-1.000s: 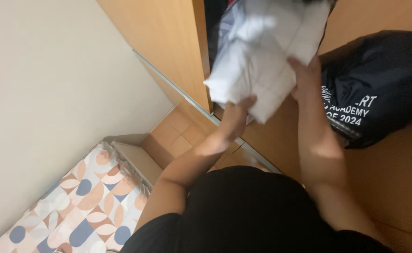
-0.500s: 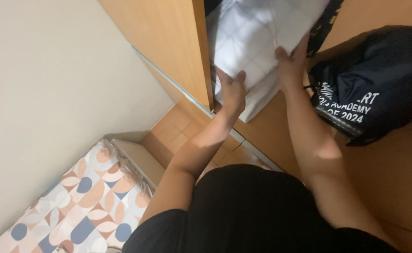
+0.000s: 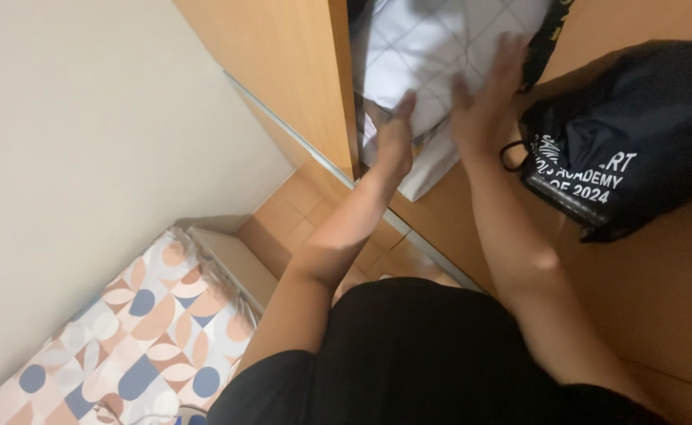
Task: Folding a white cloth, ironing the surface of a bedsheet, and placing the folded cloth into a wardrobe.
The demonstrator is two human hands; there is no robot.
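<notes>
Pressing flat against a folded white cloth (image 3: 440, 55), both hands work at the mouth of a wooden wardrobe. The left hand (image 3: 397, 138) lies on the lower part of the cloth beside the edge of the wardrobe door (image 3: 283, 71), its grip partly curled with the fingertips on the fabric; whether the thumb has hold underneath, I cannot tell. The right hand (image 3: 487, 94) has its grip spread wide, the palm and fingers laid open on the cloth with a faint grid pattern, pushing rather than pinching. The cloth sits half inside the dark opening at the top of the view, its lower corner hanging out over the wardrobe's front edge.

Just right of the right forearm, a dark drawstring bag (image 3: 629, 134) with white printing hangs or leans against the wooden panel, its cord loop close to the wrist. Below the arms is the person's black shirt (image 3: 417, 354). To the left stand a plain pale wall (image 3: 86, 157), a patch of tiled floor (image 3: 298, 220), and a bed with a patterned sheet (image 3: 149, 323) in the lower left corner.

Since neither hand clearly clamps the cloth, it could slide out and unfold towards the floor if the pressure eases. The bag's cord could also catch the right wrist.
</notes>
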